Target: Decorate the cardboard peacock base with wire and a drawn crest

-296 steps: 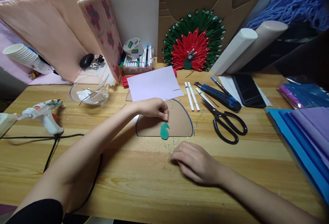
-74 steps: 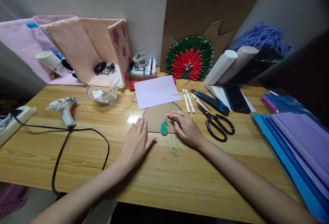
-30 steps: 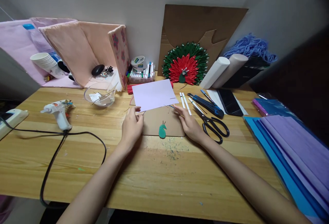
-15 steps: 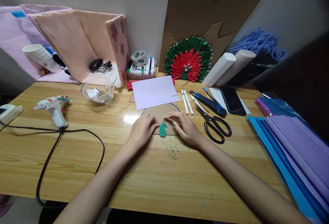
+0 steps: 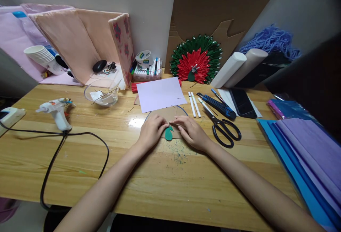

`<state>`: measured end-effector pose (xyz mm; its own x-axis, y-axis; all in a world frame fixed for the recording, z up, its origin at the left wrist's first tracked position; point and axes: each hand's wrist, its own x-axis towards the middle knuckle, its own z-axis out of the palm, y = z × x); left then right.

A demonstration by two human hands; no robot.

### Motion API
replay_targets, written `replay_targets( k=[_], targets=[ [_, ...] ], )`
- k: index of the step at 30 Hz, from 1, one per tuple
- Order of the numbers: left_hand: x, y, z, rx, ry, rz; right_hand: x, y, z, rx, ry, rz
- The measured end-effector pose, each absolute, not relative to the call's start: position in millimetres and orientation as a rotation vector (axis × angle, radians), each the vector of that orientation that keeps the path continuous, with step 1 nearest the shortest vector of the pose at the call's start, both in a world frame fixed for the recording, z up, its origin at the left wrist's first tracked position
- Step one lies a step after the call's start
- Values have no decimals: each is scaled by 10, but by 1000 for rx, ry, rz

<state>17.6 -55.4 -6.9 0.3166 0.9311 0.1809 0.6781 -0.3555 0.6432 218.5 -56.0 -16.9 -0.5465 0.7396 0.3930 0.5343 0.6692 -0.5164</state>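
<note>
A small green bird-shaped cutout (image 5: 168,134) lies over the straight front edge of a brown cardboard piece (image 5: 165,112), whose curved edge is outlined in blue. From the left, my left hand (image 5: 152,131) has thumb and fingers pinched at the top of the cutout. My right hand (image 5: 194,132) rests on the other side, its thumb and fingertips drawn together by the cutout's head. Whatever sits between those right fingertips is too small to make out. A pale lilac sheet (image 5: 161,95) overlaps the back of the cardboard.
Black-handled scissors (image 5: 222,129), a blue cutter (image 5: 217,106) and white markers (image 5: 194,104) lie right of my hands. A corded glue gun (image 5: 57,114) and a clear bowl (image 5: 102,98) are leftward. Behind stands a red-green peacock craft (image 5: 195,61); felt sheets (image 5: 309,154) lie far right.
My left hand has shifted slightly right and up, its fingertips now at the cutout's head, close to the right fingertips. My right hand is nearly unchanged.
</note>
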Motion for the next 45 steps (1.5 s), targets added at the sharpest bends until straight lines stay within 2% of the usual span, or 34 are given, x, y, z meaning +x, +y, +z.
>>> replay_targets(
  k=[6,16,19,24,30,35,45],
  targets=[
    [145,-543,-81,1956,1454,829,2184,-562,-161,-979,-2285,453],
    [41,-470,-20,1043,1069,1137,2174,-577,-121,-974,-2266,497],
    [-35,-417,-5,931,1067,1231,2175,-577,-126,-969,-2264,506],
    [-93,-417,-5,1215,1324,1291,2181,-577,-140,-944,-2295,499],
    [29,-570,15,1710,1503,900,2183,-573,-141,-969,-2335,496],
    [62,-617,62,1943,1482,747,2188,-568,-136,-984,-2361,503],
    [76,-632,50,2090,1390,699,2229,-573,-147,-1041,-2188,393]
  ],
)
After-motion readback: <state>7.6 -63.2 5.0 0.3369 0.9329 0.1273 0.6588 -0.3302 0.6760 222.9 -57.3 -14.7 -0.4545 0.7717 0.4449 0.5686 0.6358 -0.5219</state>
